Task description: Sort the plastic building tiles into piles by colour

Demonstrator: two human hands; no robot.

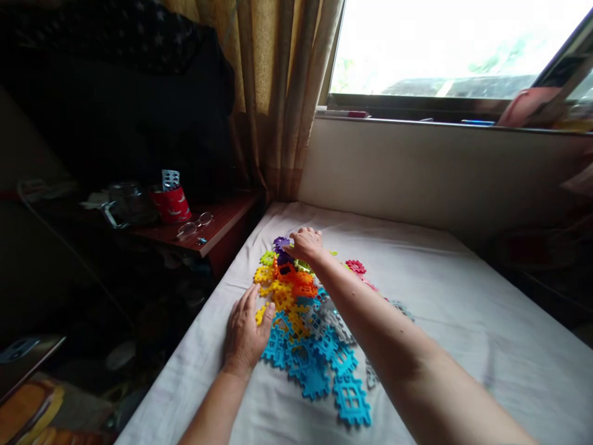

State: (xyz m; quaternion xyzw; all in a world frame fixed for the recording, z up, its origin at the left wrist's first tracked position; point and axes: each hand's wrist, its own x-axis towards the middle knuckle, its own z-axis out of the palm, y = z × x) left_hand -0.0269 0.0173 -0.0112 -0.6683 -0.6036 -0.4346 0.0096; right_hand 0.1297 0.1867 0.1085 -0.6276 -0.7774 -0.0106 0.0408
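A spread of plastic interlocking building pieces with toothed edges lies on the white sheet, sorted loosely by colour. My left hand (248, 324) rests at the left edge of the spread, thumb and fingers apart, beside the yellow pieces (281, 295). Reaching to the far end, my right hand (306, 242) has its fingers curled down beside the purple pieces (280, 244); what is under them is hidden. Orange pieces (303, 284) lie in the middle, blue pieces (315, 374) nearest me. Grey pieces (337, 324) and a red piece (356, 266) are partly behind my right forearm.
Left of the bed, a dark wooden desk (231, 219) holds a glass jar (127, 201), a red cup (171, 205) with a blister pack, and eyeglasses (194, 226). A curtain (269, 93) and a window (440, 49) are behind. The white sheet (463, 309) extends right.
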